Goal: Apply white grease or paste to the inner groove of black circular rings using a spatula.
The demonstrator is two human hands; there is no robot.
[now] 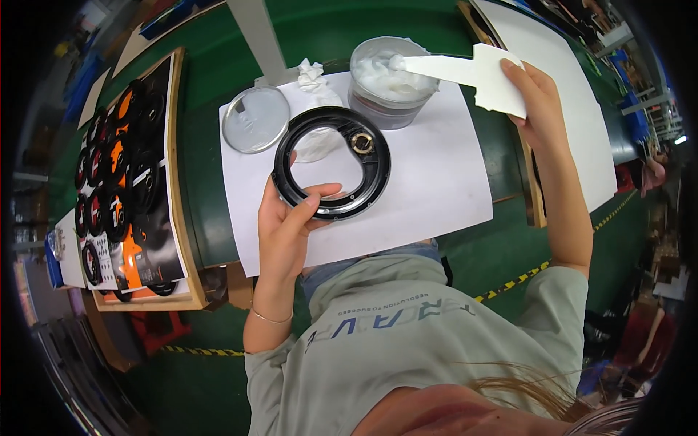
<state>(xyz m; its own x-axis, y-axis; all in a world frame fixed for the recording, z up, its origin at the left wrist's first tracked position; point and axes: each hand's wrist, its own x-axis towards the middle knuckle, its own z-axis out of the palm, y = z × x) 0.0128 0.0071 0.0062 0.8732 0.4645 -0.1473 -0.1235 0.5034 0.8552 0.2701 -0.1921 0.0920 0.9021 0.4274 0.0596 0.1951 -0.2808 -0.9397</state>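
Observation:
My left hand (293,218) grips the lower left rim of a black ring-shaped housing (378,171), its thumb on top and fingers through the opening. A small brass-coloured round fitting (362,143) sits in the ring's upper right part. My right hand (536,94) is closed on the wide end of a flat white spatula (454,70), which looks cut from card. The spatula's narrow tip touches whitish grease (382,76) in a round, clear tub (385,115). Beside the ring, at its upper left, lies a round translucent lid (256,120).
White paper (429,196) covers the table under these things. Crumpled white tissue (311,75) lies behind the ring. At left, a wood-framed tray (180,254) holds several black ring parts, some with orange. A grey post (258,36) rises at the back; another wood-edged board (534,196) stands at right.

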